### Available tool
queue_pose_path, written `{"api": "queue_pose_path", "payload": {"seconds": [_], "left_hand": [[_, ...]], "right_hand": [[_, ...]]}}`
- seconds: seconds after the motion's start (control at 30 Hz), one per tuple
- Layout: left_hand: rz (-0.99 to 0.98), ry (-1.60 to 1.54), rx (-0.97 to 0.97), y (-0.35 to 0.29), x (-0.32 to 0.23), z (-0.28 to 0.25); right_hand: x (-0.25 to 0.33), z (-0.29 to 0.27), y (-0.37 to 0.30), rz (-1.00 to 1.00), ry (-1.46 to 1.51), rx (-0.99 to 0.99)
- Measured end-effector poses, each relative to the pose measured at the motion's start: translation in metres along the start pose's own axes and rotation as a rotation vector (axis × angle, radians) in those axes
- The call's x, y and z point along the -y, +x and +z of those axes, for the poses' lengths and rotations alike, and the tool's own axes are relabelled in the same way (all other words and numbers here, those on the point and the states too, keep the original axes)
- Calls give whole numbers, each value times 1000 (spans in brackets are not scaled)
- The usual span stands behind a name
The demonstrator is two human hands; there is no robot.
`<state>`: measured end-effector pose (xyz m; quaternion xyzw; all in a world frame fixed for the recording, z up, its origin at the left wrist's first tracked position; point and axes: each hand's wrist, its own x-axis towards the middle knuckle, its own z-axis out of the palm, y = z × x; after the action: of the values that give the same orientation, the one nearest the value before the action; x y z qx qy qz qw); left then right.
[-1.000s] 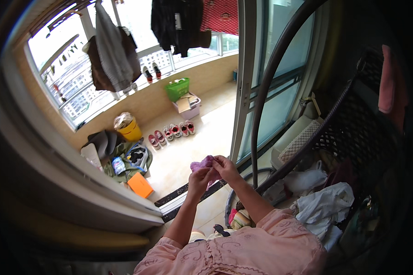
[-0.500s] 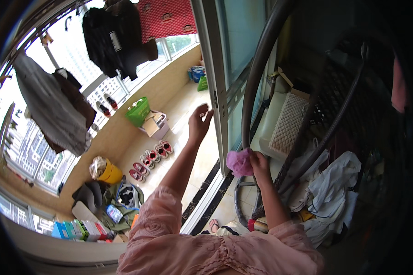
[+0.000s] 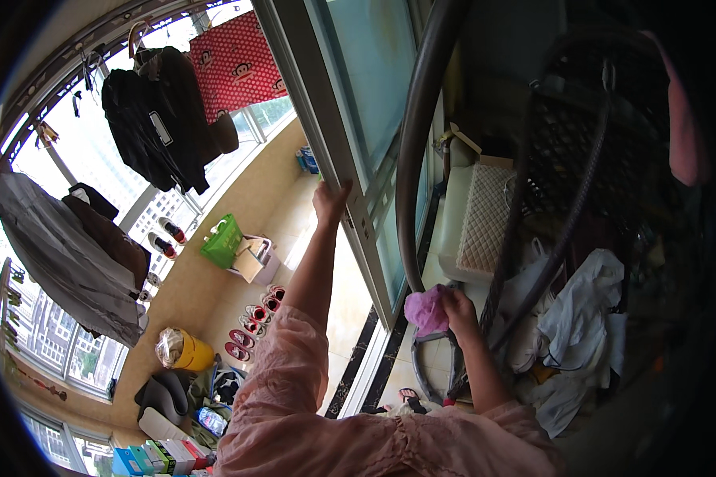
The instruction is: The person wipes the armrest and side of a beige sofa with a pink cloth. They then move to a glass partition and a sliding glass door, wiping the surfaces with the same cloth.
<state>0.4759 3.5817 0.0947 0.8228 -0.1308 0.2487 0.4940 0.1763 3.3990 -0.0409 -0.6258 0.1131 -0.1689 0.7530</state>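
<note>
My left hand [image 3: 330, 204] reaches up to the grey frame of a sliding glass door [image 3: 326, 131], its fingers closed around the frame's edge. In my right hand [image 3: 460, 312] is a crumpled pinkish-purple cloth [image 3: 427, 311], bunched up and held at its right side. It hangs just right of the door, in front of the lower end of a thick dark curved pole [image 3: 416, 159]. The fingertips of my right hand are partly hidden by the cloth.
Past the doorway are a row of shoes [image 3: 250, 327], a green bag [image 3: 223, 241], a yellow bucket [image 3: 191, 351] and hanging clothes [image 3: 155, 119]. A dark hanging wicker chair [image 3: 585, 135] and a heap of white cloth [image 3: 585, 310] lie to my right. The door track [image 3: 366, 370] crosses the floor.
My left hand, apart from the door before, now grips its frame. The view has turned, shifting the doorway leftward. My right hand still holds the cloth.
</note>
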Motion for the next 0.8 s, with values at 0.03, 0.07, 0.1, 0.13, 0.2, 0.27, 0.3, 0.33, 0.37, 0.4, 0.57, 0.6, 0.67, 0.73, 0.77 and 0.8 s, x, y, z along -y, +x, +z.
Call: {"api": "queue_pose_path", "payload": {"seconds": [0.03,0.07,0.1,0.13,0.2,0.27,0.3,0.33,0.37,0.4,0.57,0.6,0.67,0.73,0.77,0.8], "left_hand": [[-12,49,8,0,1,-2],[-24,99,15,0,2,-4],[-37,149,21,1,3,-6],[-11,86,9,-3,-3,-8],[-16,60,-8,-6,-3,-11],[-26,39,2,-10,-3,-12],[-32,35,14,-11,-4,-16],[-37,25,23,-13,-6,-19],[-48,57,28,-16,-9,-22],[-59,89,32,-20,-13,-26],[-11,102,32,-38,-6,-52],[-13,114,47,-42,-7,-60],[16,87,54,-55,-11,-69],[-3,84,48,-69,-19,-82],[-17,82,44,-76,-23,-91],[-38,126,56,-83,-27,-100]], "right_hand": [[-4,1,2,-8,-17,20],[-7,3,3,-16,-34,41],[-10,5,4,-24,-51,63],[-13,9,3,4,-7,72],[-17,10,0,17,-18,90],[-23,7,-4,23,-57,101],[-27,6,-5,40,-65,100],[-29,3,-6,53,-79,100],[-30,1,-5,66,-93,101],[-29,-2,-5,50,-91,95],[-24,0,8,10,-110,117],[-24,5,10,-11,-79,121],[-28,12,16,49,-36,170],[-32,25,19,59,4,214],[-38,32,21,16,-80,205],[-41,38,23,6,-84,243]]}}
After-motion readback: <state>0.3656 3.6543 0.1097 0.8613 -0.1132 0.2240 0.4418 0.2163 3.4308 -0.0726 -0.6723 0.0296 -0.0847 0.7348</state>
